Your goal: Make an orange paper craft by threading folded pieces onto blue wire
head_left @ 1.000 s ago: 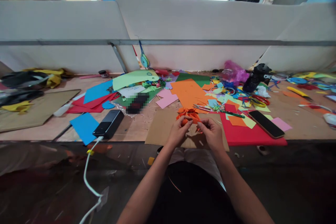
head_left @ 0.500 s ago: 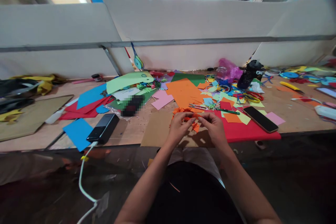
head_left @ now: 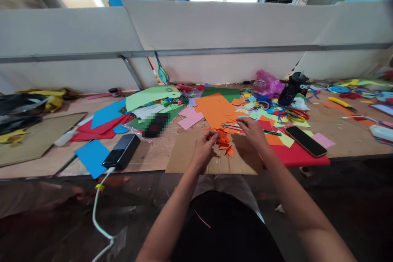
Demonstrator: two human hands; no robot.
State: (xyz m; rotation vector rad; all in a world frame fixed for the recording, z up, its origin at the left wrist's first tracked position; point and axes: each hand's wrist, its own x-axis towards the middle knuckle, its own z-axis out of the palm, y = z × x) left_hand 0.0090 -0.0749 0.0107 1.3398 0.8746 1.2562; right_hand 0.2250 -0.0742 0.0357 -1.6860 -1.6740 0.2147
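Over a sheet of brown cardboard [head_left: 181,153] my left hand [head_left: 204,149] is closed, fingertips pinched on a small orange paper piece. Folded orange paper pieces [head_left: 225,141] lie in a cluster just right of those fingertips. My right hand [head_left: 254,133] is up and to the right, its thumb and fingers pressed together; whatever is between them is too small to make out. Beside its fingertips lies a slim metal-tipped tool [head_left: 231,126]. A green pen [head_left: 272,132] passes just right of that hand. Behind both hands lies a large orange paper sheet [head_left: 215,108].
A phone [head_left: 306,141] rests on red paper [head_left: 285,156] at the right. To the left stands a black power bank [head_left: 121,151] with a white cable [head_left: 95,208] hanging over the table edge. Paper scraps, scissors [head_left: 296,115] and a dark bottle [head_left: 293,90] stand further back.
My hands were together over the orange pieces. My right hand has moved away to the right and slightly up; my left has dropped slightly, uncovering more of the cluster.
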